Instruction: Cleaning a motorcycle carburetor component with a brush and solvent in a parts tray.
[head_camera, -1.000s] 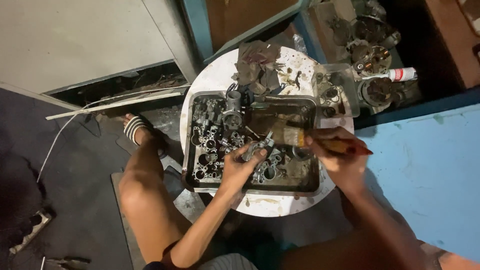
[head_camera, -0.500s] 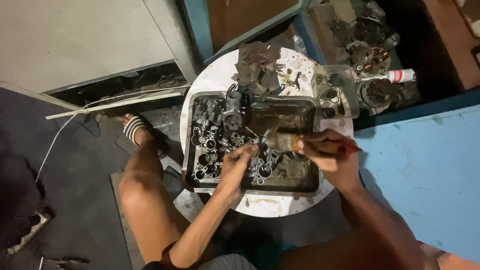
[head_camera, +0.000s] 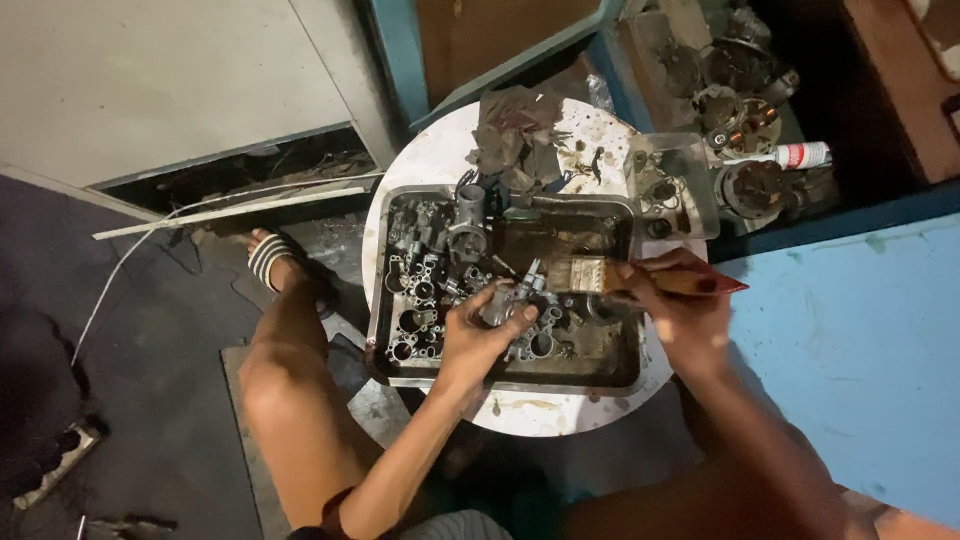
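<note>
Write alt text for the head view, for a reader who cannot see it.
Seen from above, a person's left hand holds a small metal engine part over a metal tray of similar parts while the right hand sets a paintbrush against it. The tray sits on a round white table with a dirty rag beside it.

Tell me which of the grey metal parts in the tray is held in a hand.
The small metal part at the tray's middle: the left hand grips it, lifted beside the paintbrush. The others lie loose.
</note>
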